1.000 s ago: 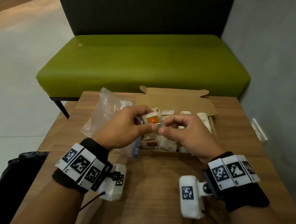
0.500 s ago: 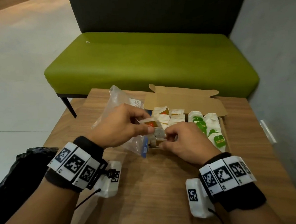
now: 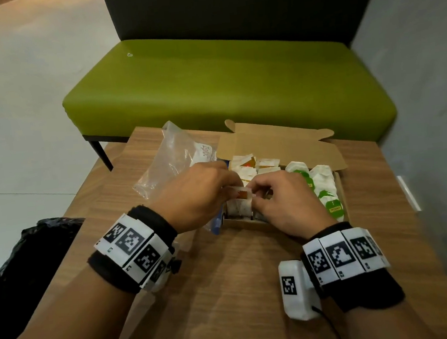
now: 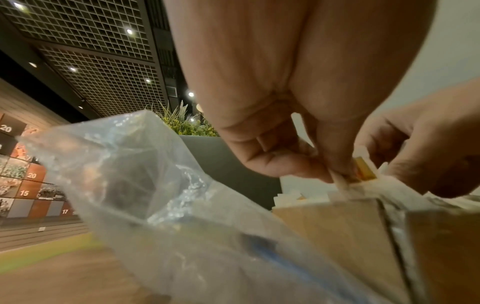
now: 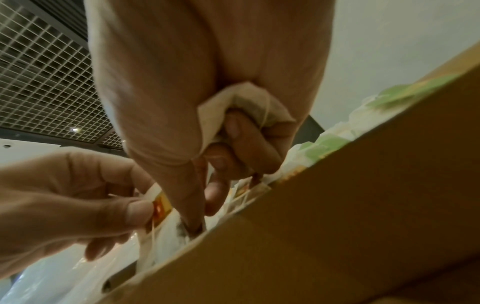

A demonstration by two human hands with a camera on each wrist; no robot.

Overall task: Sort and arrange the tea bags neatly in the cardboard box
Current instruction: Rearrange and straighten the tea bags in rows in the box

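Note:
An open cardboard box (image 3: 277,139) on the wooden table holds orange-tagged tea bags (image 3: 255,166) on its left and green-tagged tea bags (image 3: 329,203) on its right. My left hand (image 3: 234,190) pinches an orange-tagged tea bag (image 3: 242,194) over the box's near left corner. My right hand (image 3: 256,193) meets it there, thumb and forefinger at the same bag. In the right wrist view the right hand (image 5: 205,211) also keeps a crumpled tea bag (image 5: 246,105) tucked under its curled fingers. The orange tag (image 4: 365,170) shows between both hands in the left wrist view.
A clear plastic zip bag (image 3: 172,158) lies against the box's left side, under my left wrist. A green bench (image 3: 222,87) stands behind the table and a grey wall runs along the right. A black bag (image 3: 20,257) sits at the lower left.
Both hands have come down from above the box to its near left corner, bringing the orange-tagged tea bag with them. The green-tagged row has come into sight.

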